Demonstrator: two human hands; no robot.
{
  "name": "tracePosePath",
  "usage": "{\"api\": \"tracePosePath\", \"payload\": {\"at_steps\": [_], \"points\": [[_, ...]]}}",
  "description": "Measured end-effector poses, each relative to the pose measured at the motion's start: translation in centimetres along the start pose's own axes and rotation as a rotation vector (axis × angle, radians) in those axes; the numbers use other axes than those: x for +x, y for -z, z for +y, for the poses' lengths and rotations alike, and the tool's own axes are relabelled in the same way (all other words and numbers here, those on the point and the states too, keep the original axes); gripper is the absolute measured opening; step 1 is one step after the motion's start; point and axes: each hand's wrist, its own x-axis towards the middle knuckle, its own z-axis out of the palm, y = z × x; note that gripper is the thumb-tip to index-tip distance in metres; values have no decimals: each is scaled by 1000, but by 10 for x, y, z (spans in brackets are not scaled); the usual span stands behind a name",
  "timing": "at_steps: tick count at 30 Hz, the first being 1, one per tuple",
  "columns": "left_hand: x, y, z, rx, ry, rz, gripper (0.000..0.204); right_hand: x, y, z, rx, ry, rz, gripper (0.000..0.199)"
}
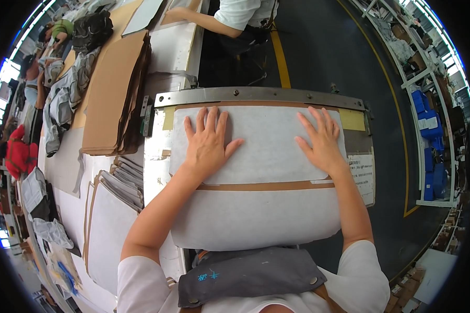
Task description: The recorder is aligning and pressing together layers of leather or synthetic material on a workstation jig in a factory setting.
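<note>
A white sheet point(263, 146) lies on a board under a steel bar point(235, 95) that runs across its far edge. My left hand point(209, 138) rests flat on the sheet's left part, fingers spread toward the bar. On its right part my right hand point(322, 141) lies the same way, fingers apart. Neither hand holds anything. A brown strip point(266, 186) shows along the sheet's near edge. Closer to me, a second white sheet point(261, 216) curves down over the front edge. Yellow patches point(352, 119) show at both far corners of the board.
A stack of brown cardboard sheets point(112, 99) stands to the left, with white sheets point(112, 224) nearer. Another person point(240, 21) works beyond the bar. Shelving with blue bins point(428, 122) lines the right side. A printed paper point(361, 175) lies at the board's right edge.
</note>
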Motion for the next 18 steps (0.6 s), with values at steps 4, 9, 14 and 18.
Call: {"api": "tracePosePath", "payload": {"at_steps": [4, 9, 14, 18], "points": [[0, 0, -1, 18, -13, 26, 65, 0, 1, -1, 5, -1, 20, 54], [0, 3, 1, 11, -16, 32, 64, 0, 2, -2, 62, -3, 72, 53], [-3, 2, 2, 26, -17, 79, 63, 0, 4, -4, 95, -2, 107, 52], [-4, 3, 2, 22, -7, 74, 60, 1, 6, -2, 79, 6, 129, 48]]}}
